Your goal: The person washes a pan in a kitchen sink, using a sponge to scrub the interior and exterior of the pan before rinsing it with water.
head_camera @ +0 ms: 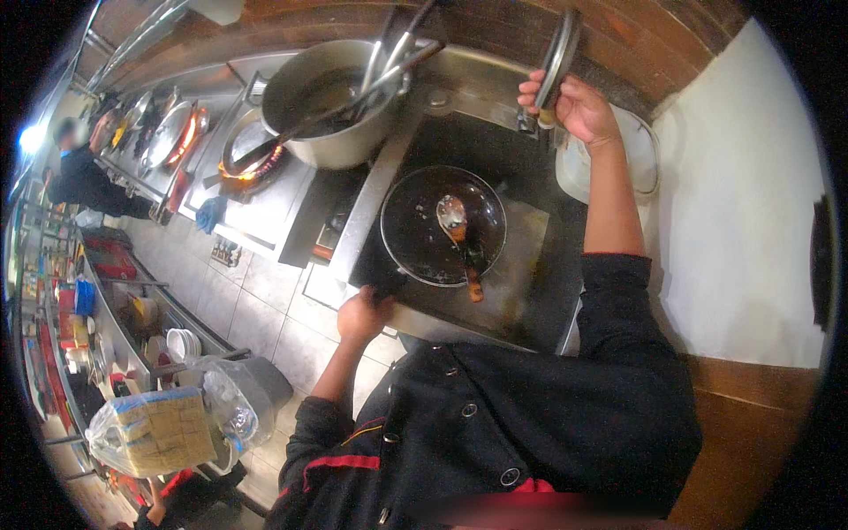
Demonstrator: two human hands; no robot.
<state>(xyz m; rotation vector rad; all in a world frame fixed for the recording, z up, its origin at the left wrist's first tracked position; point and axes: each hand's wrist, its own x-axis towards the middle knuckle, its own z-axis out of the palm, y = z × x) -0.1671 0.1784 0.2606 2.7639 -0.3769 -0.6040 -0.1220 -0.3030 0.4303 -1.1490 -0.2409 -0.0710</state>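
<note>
A dark frying pan (pixel 414 228) rests on a blackened flat cooktop in front of me. Inside it lies a wooden spoon (pixel 452 215) with pale residue on its bowl, its handle crossing the near rim. My left hand (pixel 361 317) is closed at the pan's lower left, around what looks like its dark handle. Up at the back right, my right hand (pixel 580 109) grips a long, shiny curved metal piece (pixel 556 56). Whether that is a lid seen edge-on or a tap, I cannot tell. A pale plastic-looking container (pixel 639 156) stands behind my right forearm.
Left of the pan stands a large metal pot (pixel 324 149) holding several long utensils. Flames burn under a covered pan (pixel 248 149) and another pan (pixel 165 136). One person (pixel 93 182) stands at the far left. A plastic-wrapped bundle (pixel 162 430) is at lower left, near another person's arm (pixel 157 507).
</note>
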